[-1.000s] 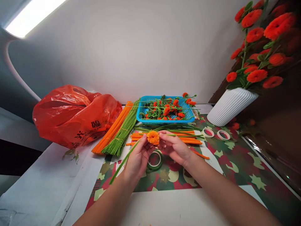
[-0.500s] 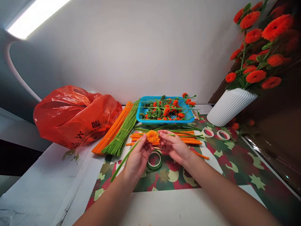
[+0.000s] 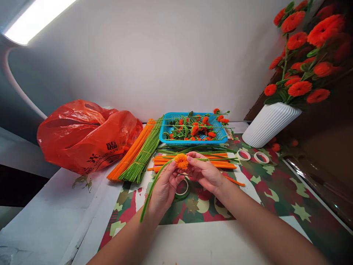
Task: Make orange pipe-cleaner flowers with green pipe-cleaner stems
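Observation:
An orange pipe-cleaner flower [image 3: 181,161] is pinched between both hands, above the patterned mat. My left hand [image 3: 164,184] is closed on its left side, and a green pipe cleaner [image 3: 149,195] runs from there down over the wrist. On the flower's right side, the thumb and fingers of my right hand [image 3: 205,172] are closed. Just below the hands lies a roll of green tape [image 3: 182,192], partly covered by the left fingers. Loose orange pipe cleaners [image 3: 220,165] lie behind the hands.
A blue basket [image 3: 193,142] holds small orange-red flowers. Bundled orange [image 3: 132,151] and green pipe cleaners [image 3: 143,152] lie beside a red plastic bag [image 3: 88,140]. Two tape rolls [image 3: 261,158] lie near a white vase [image 3: 270,125] of flowers. A lamp [image 3: 35,22] shines at upper left.
The orange flower and my left hand have shifted slightly right. The green pipe cleaner now bends in a curve over the left wrist instead of sticking out straight.

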`<state>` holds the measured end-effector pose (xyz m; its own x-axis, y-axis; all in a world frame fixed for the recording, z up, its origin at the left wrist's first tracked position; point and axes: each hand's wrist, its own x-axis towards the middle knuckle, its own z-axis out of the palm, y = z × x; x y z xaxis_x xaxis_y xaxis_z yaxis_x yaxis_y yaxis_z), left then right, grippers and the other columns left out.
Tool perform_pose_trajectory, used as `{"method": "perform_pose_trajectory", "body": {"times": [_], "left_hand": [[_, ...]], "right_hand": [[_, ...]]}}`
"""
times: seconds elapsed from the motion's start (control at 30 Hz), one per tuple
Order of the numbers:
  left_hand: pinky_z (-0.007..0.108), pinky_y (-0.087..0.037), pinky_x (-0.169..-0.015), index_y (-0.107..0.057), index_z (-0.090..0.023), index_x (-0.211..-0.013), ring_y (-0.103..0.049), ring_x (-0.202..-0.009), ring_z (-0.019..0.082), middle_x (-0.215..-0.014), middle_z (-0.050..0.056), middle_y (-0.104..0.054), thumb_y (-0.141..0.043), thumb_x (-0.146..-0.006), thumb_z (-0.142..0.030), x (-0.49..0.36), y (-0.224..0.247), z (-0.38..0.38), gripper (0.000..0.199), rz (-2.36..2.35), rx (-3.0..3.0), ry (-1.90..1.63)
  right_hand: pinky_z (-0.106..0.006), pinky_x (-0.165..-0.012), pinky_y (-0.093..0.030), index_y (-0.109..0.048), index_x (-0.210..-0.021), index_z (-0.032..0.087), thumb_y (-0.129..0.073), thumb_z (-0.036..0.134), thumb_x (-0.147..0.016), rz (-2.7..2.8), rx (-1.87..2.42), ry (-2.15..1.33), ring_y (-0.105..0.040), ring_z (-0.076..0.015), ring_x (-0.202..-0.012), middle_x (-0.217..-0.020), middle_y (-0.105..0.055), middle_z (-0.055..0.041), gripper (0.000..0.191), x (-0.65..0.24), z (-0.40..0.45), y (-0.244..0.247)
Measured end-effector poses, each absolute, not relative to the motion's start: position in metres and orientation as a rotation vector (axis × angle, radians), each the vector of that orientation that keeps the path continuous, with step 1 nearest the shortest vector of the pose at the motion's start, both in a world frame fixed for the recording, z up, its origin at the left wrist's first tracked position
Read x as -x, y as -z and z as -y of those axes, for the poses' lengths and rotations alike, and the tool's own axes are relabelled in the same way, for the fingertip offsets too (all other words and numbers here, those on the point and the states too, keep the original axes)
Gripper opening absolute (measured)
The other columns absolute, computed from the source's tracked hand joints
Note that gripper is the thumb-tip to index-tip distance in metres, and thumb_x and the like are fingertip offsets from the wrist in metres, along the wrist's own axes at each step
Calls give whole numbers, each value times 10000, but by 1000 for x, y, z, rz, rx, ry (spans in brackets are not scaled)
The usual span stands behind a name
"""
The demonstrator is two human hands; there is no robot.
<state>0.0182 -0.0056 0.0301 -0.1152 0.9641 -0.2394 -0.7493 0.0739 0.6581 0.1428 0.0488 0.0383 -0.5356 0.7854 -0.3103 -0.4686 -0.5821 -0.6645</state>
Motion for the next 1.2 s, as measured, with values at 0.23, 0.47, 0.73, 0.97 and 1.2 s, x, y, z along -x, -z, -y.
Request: {"method": "perform_pose_trajectory", "body": {"times": [0.23,0.47,0.73,0.97,1.2], "left_hand": [[168,-520,-590,-697,-150,-770,-641,-663,93,-782,4,-706,-821,-609,-235,-19,-29,5,220,-882,-351,-1536],[196,-536,-636,-710,-153,-822,-664,-751,136,-859,39,-717,-790,-658,-258,-20,-34,6,210,-870,-481,-1524],[190,-520,-603,-704,-146,-811,-650,-688,122,-792,30,-704,-798,-643,-266,-21,-38,6,227,-942,-500,-1548],[180,-519,-610,-698,-147,-815,-647,-704,116,-837,36,-706,-795,-647,-255,-20,-35,6,222,-984,-454,-1520],[186,-508,-584,-693,-153,-839,-640,-668,110,-788,26,-699,-713,-737,-325,-17,-33,6,201,-885,-391,-1514]], "right_hand": [[-210,-642,-480,-621,-808,184,-837,233,-602,684,700,-2167,-618,-93,-665,-734,-673,22,303,-143,-49,-36],[-221,-646,-482,-601,-814,188,-826,237,-620,773,581,-2186,-597,-90,-658,-715,-643,33,301,-141,-44,-42],[-240,-683,-487,-611,-804,182,-835,290,-602,896,663,-2043,-615,-96,-680,-734,-644,29,320,-138,-42,-44],[-247,-683,-493,-599,-809,184,-841,342,-580,871,770,-2028,-632,-107,-686,-746,-653,24,368,-137,-43,-44],[-219,-587,-469,-600,-848,197,-827,362,-596,923,836,-2026,-645,-120,-684,-790,-661,17,377,-140,-44,-47]]}}
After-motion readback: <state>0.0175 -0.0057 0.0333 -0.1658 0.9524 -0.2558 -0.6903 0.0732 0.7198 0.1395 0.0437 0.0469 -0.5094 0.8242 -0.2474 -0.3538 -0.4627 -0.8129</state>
